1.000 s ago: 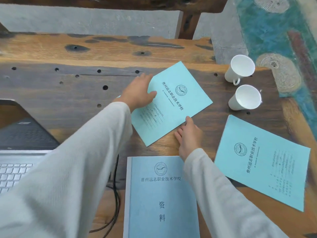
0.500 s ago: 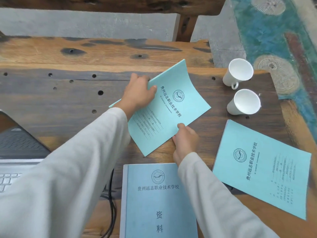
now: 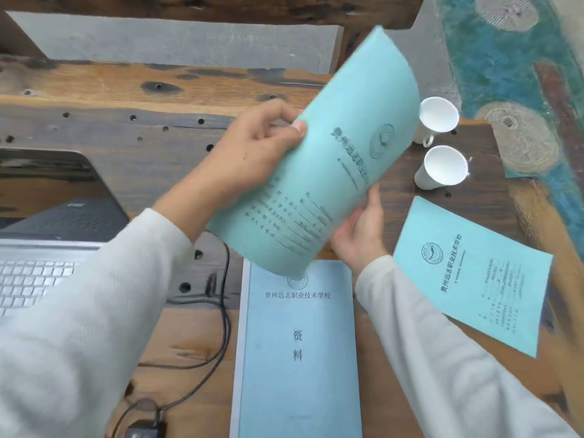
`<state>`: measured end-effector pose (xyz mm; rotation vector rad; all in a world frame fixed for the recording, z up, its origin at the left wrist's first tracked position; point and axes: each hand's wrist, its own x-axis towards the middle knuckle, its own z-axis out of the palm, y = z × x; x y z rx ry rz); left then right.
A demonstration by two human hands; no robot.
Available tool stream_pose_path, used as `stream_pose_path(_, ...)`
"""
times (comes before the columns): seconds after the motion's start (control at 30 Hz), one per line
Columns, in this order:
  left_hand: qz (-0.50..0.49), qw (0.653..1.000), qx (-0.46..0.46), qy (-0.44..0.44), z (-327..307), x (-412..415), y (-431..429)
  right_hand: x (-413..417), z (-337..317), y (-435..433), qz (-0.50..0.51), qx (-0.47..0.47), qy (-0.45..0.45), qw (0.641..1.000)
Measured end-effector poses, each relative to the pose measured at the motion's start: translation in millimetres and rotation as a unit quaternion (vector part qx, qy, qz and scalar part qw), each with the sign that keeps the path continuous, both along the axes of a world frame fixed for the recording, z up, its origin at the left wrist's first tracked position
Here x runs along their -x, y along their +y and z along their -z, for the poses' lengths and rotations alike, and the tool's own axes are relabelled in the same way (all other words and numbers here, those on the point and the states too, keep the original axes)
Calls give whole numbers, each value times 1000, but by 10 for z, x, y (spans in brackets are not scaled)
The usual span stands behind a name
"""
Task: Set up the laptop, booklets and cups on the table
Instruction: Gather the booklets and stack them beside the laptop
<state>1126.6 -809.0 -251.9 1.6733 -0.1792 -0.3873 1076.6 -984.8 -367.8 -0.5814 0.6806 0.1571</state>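
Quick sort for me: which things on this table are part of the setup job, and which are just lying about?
Job items: the lifted booklet held by left hand and right hand; thick booklet; flat booklet; two cups; laptop.

Lying about: black cable; adapter.
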Motion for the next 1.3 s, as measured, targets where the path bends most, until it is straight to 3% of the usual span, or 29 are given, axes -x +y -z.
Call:
stream_pose_path(0.07, -109, 993, -25, 37, 90, 177, 119, 191, -83, -37, -16, 3, -30, 999)
stream_pose_path(0.17, -212, 967, -115, 86, 407, 549, 278, 526, -74, -121, -49, 178, -4, 983)
stream_pose_path(0.27, -235, 951, -136, 146, 817, 1047, 365, 892, 25, -164, -95, 293, 24, 951)
stream_pose_path(0.53, -234, 926, -213, 204, 1451, 2085, 434, 1762, 416, -201, -180, 421, 77, 886)
stream_pose_path(0.8, -216, 906, -325, 162, 1537, 2492, 511, 2066, 505, -110, -239, 571, 55, 783)
stream_pose_path(1.3, -205, 877, -429, 70, 1552, 2542, 440, 2149, 477, -165, -286, 638, 72, 711)
